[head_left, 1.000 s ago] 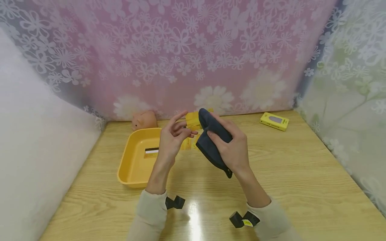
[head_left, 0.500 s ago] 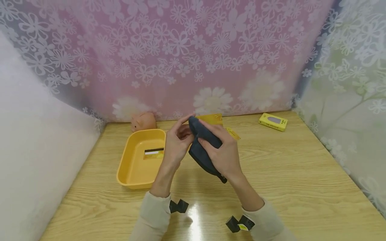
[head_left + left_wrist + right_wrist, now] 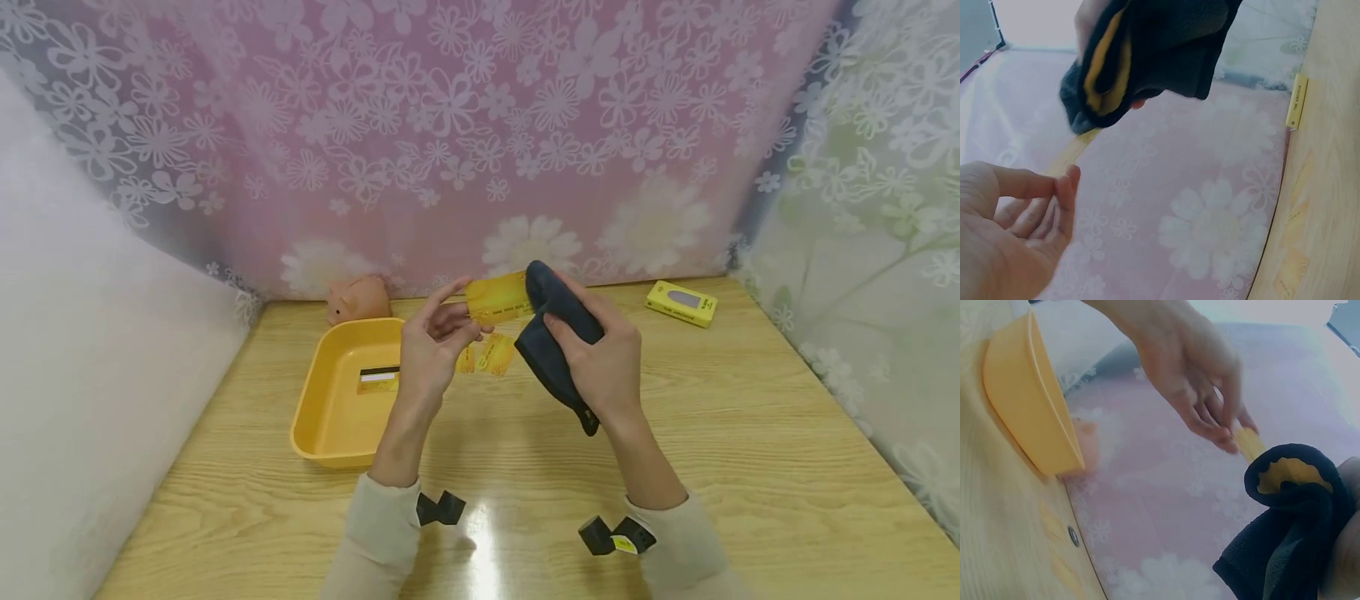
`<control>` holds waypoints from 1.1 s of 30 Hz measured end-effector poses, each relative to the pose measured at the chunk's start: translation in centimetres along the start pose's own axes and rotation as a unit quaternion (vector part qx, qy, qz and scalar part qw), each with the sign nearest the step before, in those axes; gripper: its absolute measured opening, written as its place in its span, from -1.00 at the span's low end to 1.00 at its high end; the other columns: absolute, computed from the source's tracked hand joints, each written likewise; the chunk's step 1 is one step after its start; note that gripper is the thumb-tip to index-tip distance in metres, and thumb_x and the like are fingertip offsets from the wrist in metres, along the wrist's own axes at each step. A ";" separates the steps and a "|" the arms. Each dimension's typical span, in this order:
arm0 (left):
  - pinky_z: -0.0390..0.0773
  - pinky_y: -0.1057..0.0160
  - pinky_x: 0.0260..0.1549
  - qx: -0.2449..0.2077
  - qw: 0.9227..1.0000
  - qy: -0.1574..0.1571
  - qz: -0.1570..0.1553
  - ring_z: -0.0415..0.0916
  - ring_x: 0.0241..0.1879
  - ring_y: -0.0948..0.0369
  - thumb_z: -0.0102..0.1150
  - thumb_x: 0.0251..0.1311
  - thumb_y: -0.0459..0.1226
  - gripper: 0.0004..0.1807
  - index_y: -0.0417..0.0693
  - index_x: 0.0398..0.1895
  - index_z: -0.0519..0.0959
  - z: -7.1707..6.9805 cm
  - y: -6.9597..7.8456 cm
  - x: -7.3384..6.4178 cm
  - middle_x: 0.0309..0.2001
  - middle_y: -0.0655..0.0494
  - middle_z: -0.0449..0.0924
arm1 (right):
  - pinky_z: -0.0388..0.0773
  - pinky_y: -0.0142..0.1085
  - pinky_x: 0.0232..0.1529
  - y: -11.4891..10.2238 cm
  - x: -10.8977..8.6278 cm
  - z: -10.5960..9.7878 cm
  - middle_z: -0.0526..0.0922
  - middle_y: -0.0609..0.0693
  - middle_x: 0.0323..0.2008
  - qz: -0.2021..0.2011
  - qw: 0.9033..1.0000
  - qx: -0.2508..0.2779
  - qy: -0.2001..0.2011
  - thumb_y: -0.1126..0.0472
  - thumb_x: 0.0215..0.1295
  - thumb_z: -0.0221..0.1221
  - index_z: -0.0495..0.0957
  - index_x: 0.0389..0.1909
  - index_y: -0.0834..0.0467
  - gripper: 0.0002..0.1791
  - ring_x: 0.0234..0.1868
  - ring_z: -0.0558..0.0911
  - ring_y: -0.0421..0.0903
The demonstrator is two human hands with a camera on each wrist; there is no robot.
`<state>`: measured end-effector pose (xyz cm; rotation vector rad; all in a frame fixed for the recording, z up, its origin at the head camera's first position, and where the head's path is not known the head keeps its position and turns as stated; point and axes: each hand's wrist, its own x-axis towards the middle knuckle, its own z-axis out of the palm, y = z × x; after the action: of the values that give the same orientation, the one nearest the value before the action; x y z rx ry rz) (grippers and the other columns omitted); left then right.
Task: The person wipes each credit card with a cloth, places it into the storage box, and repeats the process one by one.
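Dark pouch point(image 3: 546, 357) moved right, gripped by right hand point(image 3: 606, 362); left hand point(image 3: 432, 346) pinches yellow card point(image 3: 497, 298) between.

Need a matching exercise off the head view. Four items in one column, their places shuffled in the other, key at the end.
Things
1. Dark blue cloth
2. Black-striped card
3. Pig figure
4. Yellow box

Places
A. Near the far right corner of the table
B. Just beyond the far edge of the tray
C. Held in the right hand
D. Lying inside the tray

Pairs: 1-C, 2-D, 3-B, 4-A
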<state>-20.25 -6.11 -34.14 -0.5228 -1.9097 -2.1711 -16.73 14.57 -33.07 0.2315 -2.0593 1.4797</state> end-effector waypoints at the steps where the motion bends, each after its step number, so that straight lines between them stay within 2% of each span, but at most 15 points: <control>1: 0.78 0.03 -0.13 0.000 1.000 0.003 -0.006 0.73 -0.18 -0.18 0.24 0.33 -0.57 -0.39 0.12 0.36 0.59 -0.1 0.0 0.0 -0.07 -0.22 0.73 | 0.67 -0.48 -0.03 0.1 0.1 -0.2 0.65 -0.04 0.24 0.006 1.000 0.000 0.004 0.23 0.36 0.40 0.62 0.33 -0.21 -0.45 0.18 0.67 0.03; 4: 0.77 -0.02 -0.10 -0.002 1.000 0.008 -0.026 0.76 -0.22 -0.06 0.21 0.35 -0.57 -0.39 0.15 0.36 0.58 -0.2 0.0 0.2 -0.09 -0.25 0.71 | 0.65 -0.53 -0.04 0.3 0.4 -0.8 0.64 -0.07 0.25 0.020 1.000 0.006 0.011 0.21 0.37 0.39 0.61 0.32 -0.26 -0.45 0.19 0.67 0.02; 8: 0.74 -0.14 -0.08 -0.004 0.999 0.011 -0.035 0.77 -0.27 0.07 0.19 0.37 -0.56 -0.40 0.17 0.36 0.57 -0.2 -0.2 0.3 -0.11 -0.20 0.69 | 0.67 -0.51 -0.04 0.3 0.5 -1.2 0.64 -0.10 0.25 0.029 0.999 0.019 0.010 0.19 0.37 0.40 0.61 0.31 -0.31 -0.45 0.18 0.66 -0.01; 10: 0.75 -0.13 -0.14 -0.004 0.999 0.016 -0.033 0.77 -0.30 0.02 0.19 0.37 -0.56 -0.41 0.16 0.36 0.57 -0.2 -0.2 0.3 -0.13 -0.22 0.68 | 0.67 -0.50 -0.05 0.3 0.5 -1.2 0.64 -0.08 0.23 0.029 0.999 0.025 0.009 0.19 0.37 0.40 0.61 0.31 -0.31 -0.45 0.17 0.67 -0.01; 13: 0.77 0.00 -0.26 0.004 0.999 0.028 -0.035 0.75 -0.32 -0.08 0.20 0.37 -0.56 -0.42 0.14 0.35 0.57 0.0 -0.3 0.2 -0.15 -0.30 0.65 | 0.67 -0.49 -0.06 0.1 0.5 -1.2 0.64 -0.07 0.22 0.029 0.999 0.030 0.009 0.18 0.36 0.40 0.61 0.31 -0.31 -0.45 0.15 0.67 -0.02; 17: 0.74 0.16 -0.36 0.008 0.997 0.051 -0.051 0.76 -0.37 -0.03 0.21 0.37 -0.54 -0.45 0.14 0.32 0.57 0.0 -0.5 0.1 -0.23 -0.25 0.62 | 0.66 -0.50 -0.04 0.0 0.4 -1.2 0.65 -0.07 0.21 0.027 0.999 0.030 0.005 0.20 0.36 0.41 0.61 0.32 -0.28 -0.45 0.16 0.66 -0.02; 22: 0.75 0.08 -0.42 -0.006 0.997 0.059 -0.053 0.76 -0.43 0.06 0.21 0.38 -0.51 -0.54 0.07 0.25 0.52 0.0 -0.5 -0.1 -0.35 -0.04 0.53 | 0.66 -0.50 -0.03 -0.1 0.2 -1.1 0.64 -0.10 0.23 0.022 0.999 0.033 0.000 0.22 0.36 0.40 0.61 0.32 -0.27 -0.44 0.18 0.65 -0.01; 25: 0.76 -0.01 -0.43 -0.012 0.997 0.057 -0.052 0.76 -0.46 0.06 0.23 0.39 -0.49 -0.57 0.05 0.23 0.49 0.1 -0.5 -0.2 -0.37 -0.02 0.51 | 0.66 -0.50 0.00 -0.1 0.2 -1.0 0.62 -0.15 0.28 0.017 0.999 0.036 -0.004 0.23 0.36 0.40 0.61 0.32 -0.27 -0.43 0.22 0.64 -0.02; 29: 0.78 0.09 -0.48 -0.014 0.996 0.057 -0.062 0.75 -0.51 0.11 0.26 0.38 -0.47 -0.55 0.04 0.26 0.53 0.2 -0.4 -0.3 -0.31 -0.07 0.56 | 0.67 -0.50 0.00 -0.2 0.2 -0.9 0.60 -0.19 0.31 0.021 0.999 0.038 -0.009 0.22 0.37 0.40 0.61 0.33 -0.27 -0.44 0.24 0.64 -0.02; 32: 0.78 0.19 -0.43 -0.017 0.996 0.060 -0.070 0.75 -0.49 0.16 0.27 0.39 -0.46 -0.63 -0.10 0.22 0.58 0.4 -0.3 -0.2 -0.23 -0.07 0.60 | 0.67 -0.50 -0.02 -0.3 0.2 -0.9 0.60 -0.18 0.32 0.023 0.999 0.038 -0.011 0.21 0.37 0.39 0.61 0.33 -0.26 -0.45 0.22 0.65 0.00; 33: 0.80 0.16 -0.38 -0.018 0.996 0.060 -0.069 0.75 -0.45 0.16 0.27 0.39 -0.46 -0.68 -0.16 0.17 0.60 0.5 -0.3 -0.2 -0.21 -0.10 0.63 | 0.67 -0.49 -0.02 -0.3 0.3 -0.9 0.59 -0.17 0.32 0.023 0.999 0.038 -0.011 0.21 0.37 0.39 0.61 0.33 -0.26 -0.45 0.22 0.64 0.00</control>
<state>-20.17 -5.56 -34.48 -0.2663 -1.8983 -2.2677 -16.49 15.34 -32.46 0.2329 -2.0401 1.5902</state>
